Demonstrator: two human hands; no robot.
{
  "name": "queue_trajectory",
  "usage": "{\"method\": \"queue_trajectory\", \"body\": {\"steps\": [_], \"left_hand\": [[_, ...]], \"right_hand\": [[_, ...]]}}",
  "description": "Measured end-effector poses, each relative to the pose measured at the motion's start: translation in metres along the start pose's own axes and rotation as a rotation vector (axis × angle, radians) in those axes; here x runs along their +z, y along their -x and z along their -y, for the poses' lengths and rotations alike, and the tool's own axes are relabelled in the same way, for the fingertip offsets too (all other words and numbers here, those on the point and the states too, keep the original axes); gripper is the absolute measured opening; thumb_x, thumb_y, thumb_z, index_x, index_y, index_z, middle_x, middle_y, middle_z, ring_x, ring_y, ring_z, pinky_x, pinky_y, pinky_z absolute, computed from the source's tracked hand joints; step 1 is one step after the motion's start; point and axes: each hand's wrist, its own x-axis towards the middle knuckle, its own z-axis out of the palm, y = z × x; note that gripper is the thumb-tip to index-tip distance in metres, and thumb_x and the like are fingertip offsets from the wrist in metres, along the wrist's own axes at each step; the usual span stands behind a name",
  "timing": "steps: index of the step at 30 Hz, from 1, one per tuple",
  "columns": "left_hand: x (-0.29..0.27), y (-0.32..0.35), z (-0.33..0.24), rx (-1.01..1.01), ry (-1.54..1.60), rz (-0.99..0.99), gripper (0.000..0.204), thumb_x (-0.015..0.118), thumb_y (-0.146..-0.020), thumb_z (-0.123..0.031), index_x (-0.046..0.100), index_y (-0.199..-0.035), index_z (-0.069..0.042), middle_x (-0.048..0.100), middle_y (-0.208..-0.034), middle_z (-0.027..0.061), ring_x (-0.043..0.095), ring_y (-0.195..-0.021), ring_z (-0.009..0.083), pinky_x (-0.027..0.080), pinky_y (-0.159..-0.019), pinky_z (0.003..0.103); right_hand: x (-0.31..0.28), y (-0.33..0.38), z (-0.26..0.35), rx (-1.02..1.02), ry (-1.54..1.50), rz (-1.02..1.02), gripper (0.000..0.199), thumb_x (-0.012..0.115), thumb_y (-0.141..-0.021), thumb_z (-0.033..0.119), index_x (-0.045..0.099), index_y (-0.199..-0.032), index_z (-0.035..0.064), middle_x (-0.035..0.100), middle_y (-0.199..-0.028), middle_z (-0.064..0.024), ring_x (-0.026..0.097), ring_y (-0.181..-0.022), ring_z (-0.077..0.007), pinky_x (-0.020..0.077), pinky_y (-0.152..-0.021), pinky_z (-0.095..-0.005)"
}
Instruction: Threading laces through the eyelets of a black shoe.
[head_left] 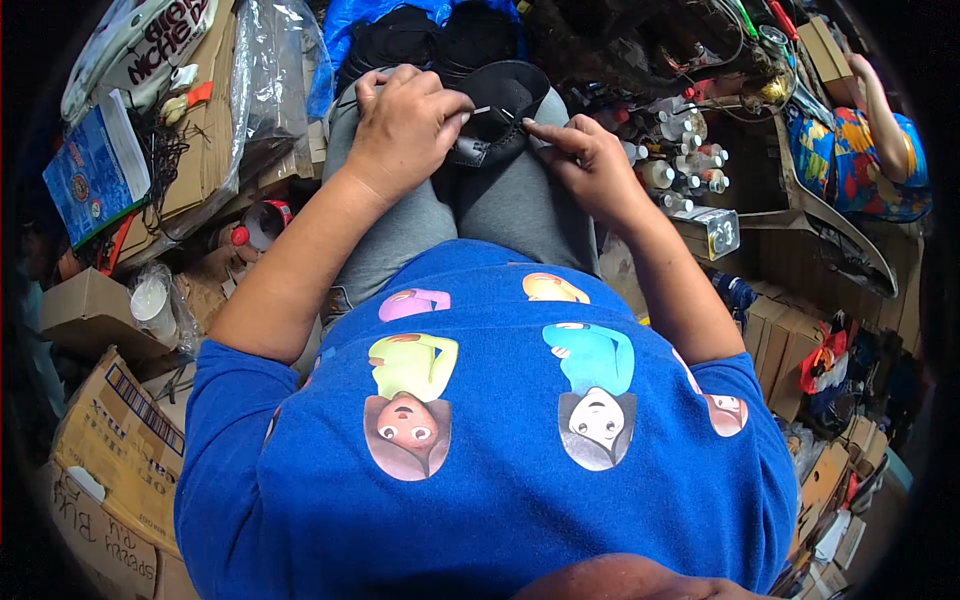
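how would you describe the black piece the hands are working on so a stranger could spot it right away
Start at the grey-trousered lap in the upper middle of the view. On the knees lies a dark curved shoe piece, gripped by the left hand and pinched at its edge by the right hand. It is the only black item held by both hands; other dark pieces lie untouched beyond it.

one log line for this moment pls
left hand: grips black shoe piece on lap | right hand: pinches its edge | cardboard boxes beside

Cardboard boxes (120,440) and plastic wrap (265,70) crowd the floor left of the grip; small bottles (680,160) and stacked cartons (785,340) fill the right.
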Motion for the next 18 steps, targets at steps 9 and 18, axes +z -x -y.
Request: {"method": "queue_trajectory", "body": {"steps": [9, 18], "left_hand": [[0.019, -0.013, 0.009, 0.037, 0.288, 0.002, 0.014, 0.067, -0.078, -0.012, 0.072, -0.089, -0.018, 0.051, -0.074, 0.0031, 0.051, -0.078, 0.0212, 0.041, -0.071, 0.033], [0.023, -0.014, 0.014, 0.029, 0.302, 0.044, 0.015, 0.068, -0.077, -0.013, 0.072, -0.089, -0.020, 0.049, -0.072, 0.0029, 0.048, -0.075, 0.0208, 0.039, -0.069, 0.035]], "right_hand": [[-0.023, -0.035, -0.019, 0.077, -0.225, 0.230, 0.037, 0.053, -0.080, -0.007, 0.069, -0.107, 0.0127, 0.052, -0.088, 0.0003, 0.051, -0.084, -0.0102, 0.0419, -0.080, -0.0234], [-0.030, -0.045, -0.019, 0.060, -0.234, 0.304, 0.032, 0.055, -0.081, -0.004, 0.070, -0.104, 0.0125, 0.054, -0.093, -0.0002, 0.053, -0.091, -0.0122, 0.0416, -0.085, -0.0248]]}}
